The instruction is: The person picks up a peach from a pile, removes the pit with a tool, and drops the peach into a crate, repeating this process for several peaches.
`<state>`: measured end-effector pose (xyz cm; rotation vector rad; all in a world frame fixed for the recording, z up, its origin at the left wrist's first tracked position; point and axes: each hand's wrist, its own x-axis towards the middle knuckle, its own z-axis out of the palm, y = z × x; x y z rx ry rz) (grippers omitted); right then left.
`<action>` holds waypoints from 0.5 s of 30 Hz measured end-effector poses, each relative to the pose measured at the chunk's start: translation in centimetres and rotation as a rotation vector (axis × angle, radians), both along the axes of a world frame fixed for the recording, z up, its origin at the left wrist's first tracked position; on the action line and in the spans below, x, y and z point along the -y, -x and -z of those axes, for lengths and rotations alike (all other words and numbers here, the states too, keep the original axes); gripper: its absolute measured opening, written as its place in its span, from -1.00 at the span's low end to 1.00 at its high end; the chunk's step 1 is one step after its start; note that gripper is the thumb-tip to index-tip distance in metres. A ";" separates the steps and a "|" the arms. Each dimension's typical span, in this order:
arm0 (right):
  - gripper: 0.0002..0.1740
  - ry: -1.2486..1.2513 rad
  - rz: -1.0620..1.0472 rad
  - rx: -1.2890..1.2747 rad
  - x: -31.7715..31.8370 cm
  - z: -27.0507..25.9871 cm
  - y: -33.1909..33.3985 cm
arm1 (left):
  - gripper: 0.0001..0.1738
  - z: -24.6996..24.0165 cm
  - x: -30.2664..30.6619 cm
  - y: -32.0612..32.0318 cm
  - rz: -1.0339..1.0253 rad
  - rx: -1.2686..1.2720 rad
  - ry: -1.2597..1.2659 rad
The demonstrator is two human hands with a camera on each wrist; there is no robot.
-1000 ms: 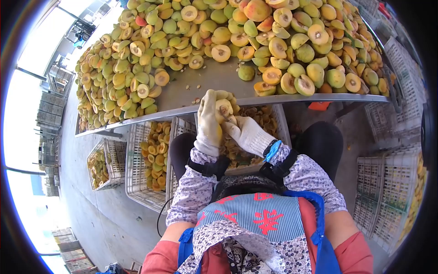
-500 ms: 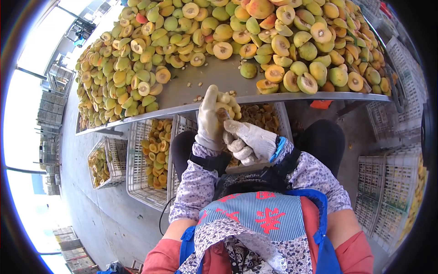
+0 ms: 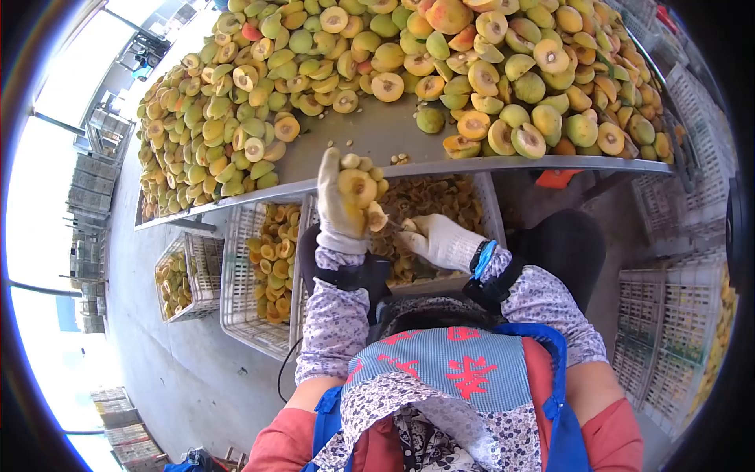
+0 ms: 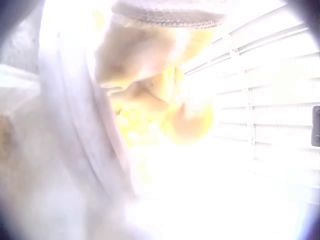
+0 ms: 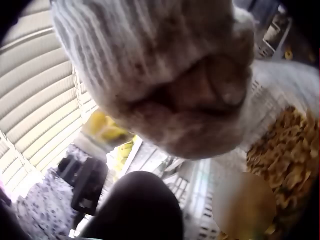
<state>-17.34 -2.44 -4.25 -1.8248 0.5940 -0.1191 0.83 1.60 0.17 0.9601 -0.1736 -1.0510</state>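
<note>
My gloved left hand (image 3: 340, 206) holds a halved yellow peach (image 3: 358, 189) above the crate, its cut face turned up with a round hollow in the middle. Just below it, a smaller pale peach piece (image 3: 377, 216) shows between the two hands. In its curled fingers, my gloved right hand (image 3: 447, 242) grips a thin tool (image 3: 399, 226), mostly hidden by the glove. The right wrist view shows the stained glove (image 5: 165, 75) close up, and a blurred peach piece (image 5: 245, 205) below it. Glare washes out most of the left wrist view.
A metal-edged table (image 3: 346, 134) carries heaps of halved peaches (image 3: 228, 118), with a few pits (image 3: 399, 159) near its edge. Under the hands stands a crate of peach scraps (image 3: 429, 200). Crates of peach halves (image 3: 271, 271) stand left, stacked crates (image 3: 668, 330) right. My knees flank the crate.
The hands were together at the peach half and have moved apart, left hand leftward, right hand slightly right. The peach's middle, earlier filled, now shows a hollow; a pale piece appears below it.
</note>
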 end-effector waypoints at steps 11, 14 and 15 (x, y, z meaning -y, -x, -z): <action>-0.56 0.340 0.085 -0.298 0.9 -3.1 0.9 | -0.55 -2.1 -5.4 -12.9 -0.253 1.626 -0.779; -0.52 0.351 0.113 -0.286 1.1 -3.3 0.2 | -0.56 -2.8 3.6 -12.1 -0.056 1.579 -0.464; -0.51 0.352 0.129 -0.282 1.2 -3.4 0.1 | -0.55 -2.2 7.0 -12.1 -0.002 1.634 -0.389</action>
